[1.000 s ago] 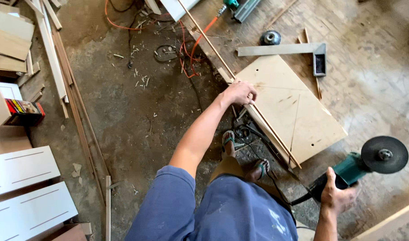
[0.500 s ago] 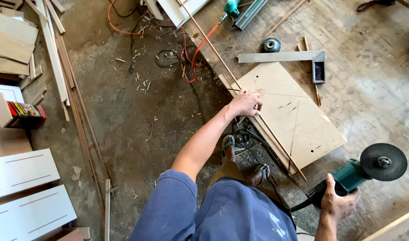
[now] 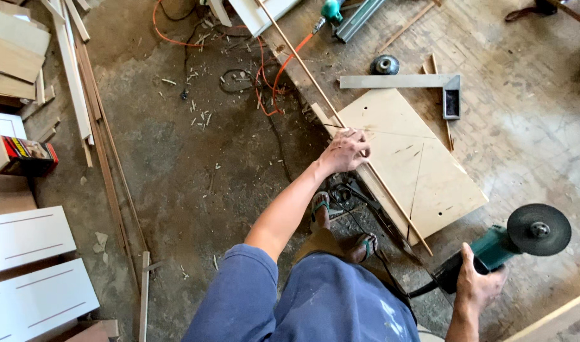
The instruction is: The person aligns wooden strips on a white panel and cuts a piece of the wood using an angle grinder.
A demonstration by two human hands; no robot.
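A light plywood board [image 3: 411, 166] lies flat on the concrete floor, with pencil lines on its face. My left hand [image 3: 345, 151] rests on its near left edge, fingers bent down on the wood beside a long thin wooden strip [image 3: 340, 120] that crosses the board's edge. My right hand [image 3: 475, 286] grips the body of a green angle grinder [image 3: 500, 246] with a dark round disc [image 3: 538, 229], held off the board's lower right corner. My feet in sandals [image 3: 342, 225] are below the board.
A metal try square [image 3: 423, 82] and a round black disc [image 3: 385, 64] lie beyond the board. An orange cord [image 3: 271, 76] and black cable loop over the floor. Wood strips [image 3: 81, 82], white panels [image 3: 30, 266] and a small box [image 3: 21, 157] sit at left.
The view has shifted, so the board and my left hand sit lower in the frame. My left hand stays on the board's edge and the grinder stays in my right hand.
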